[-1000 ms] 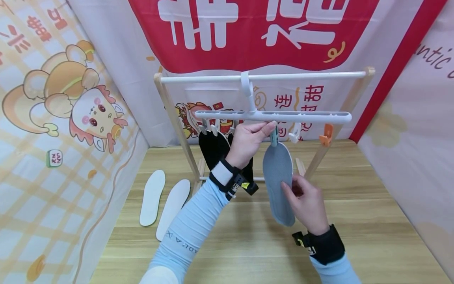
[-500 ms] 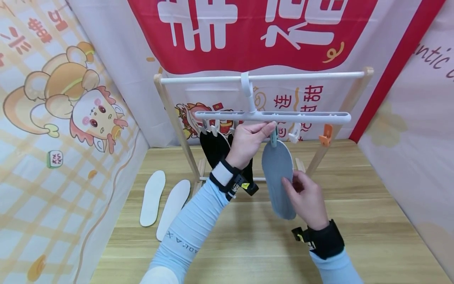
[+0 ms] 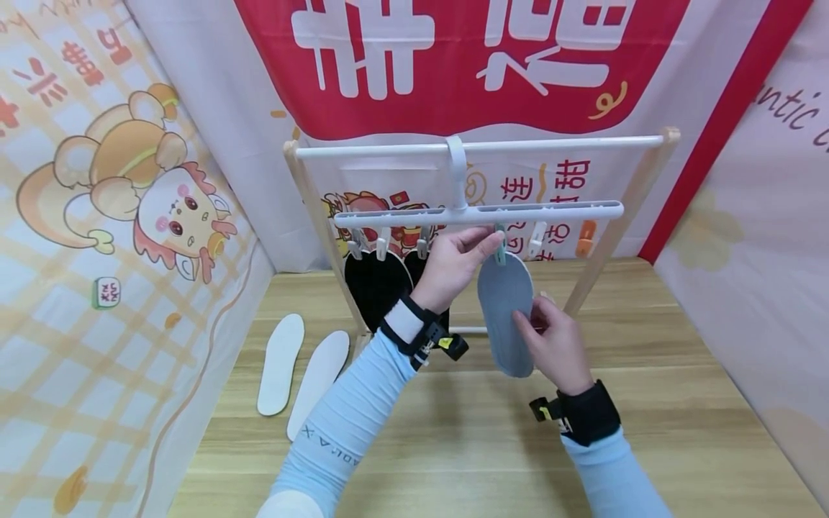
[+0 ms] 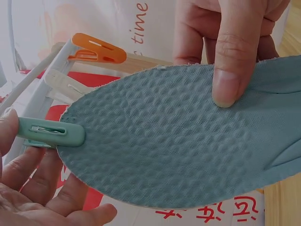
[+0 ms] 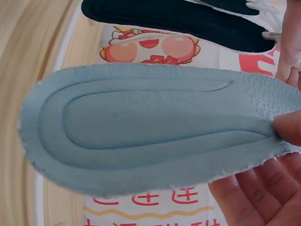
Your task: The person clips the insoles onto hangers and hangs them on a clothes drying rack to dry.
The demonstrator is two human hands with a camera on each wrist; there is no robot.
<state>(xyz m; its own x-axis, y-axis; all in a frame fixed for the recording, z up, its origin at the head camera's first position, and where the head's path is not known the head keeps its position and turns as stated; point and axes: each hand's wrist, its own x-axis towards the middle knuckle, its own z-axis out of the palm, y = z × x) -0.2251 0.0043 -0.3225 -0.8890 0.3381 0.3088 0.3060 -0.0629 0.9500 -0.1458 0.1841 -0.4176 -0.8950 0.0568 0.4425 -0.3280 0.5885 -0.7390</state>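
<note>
A grey-blue insole (image 3: 504, 309) with a dimpled toe end hangs below the white hanger (image 3: 550, 213). My left hand (image 3: 449, 267) pinches the green clothespin (image 4: 51, 133), whose jaws sit over the insole's toe edge in the left wrist view. Lower down, my right hand (image 3: 560, 347) grips the insole's side, thumb on its top face and fingers behind. The right wrist view shows the heel end with its curved grooves. Black insoles (image 3: 376, 284) hang from grey clips at the hanger's left, partly hidden by my left arm.
The hanger hooks onto the white rail (image 3: 550, 145) of a wooden rack. A white clip (image 3: 537, 240) and an orange clip (image 3: 586, 238) dangle at its right. Two white insoles (image 3: 281, 365) lie on the wooden table at left, one partly behind my left sleeve.
The hanger has shifted a little left and turned, with its clips and black insoles. The grey-blue insole's lower end has risen, and my right hand has moved slightly up with it.
</note>
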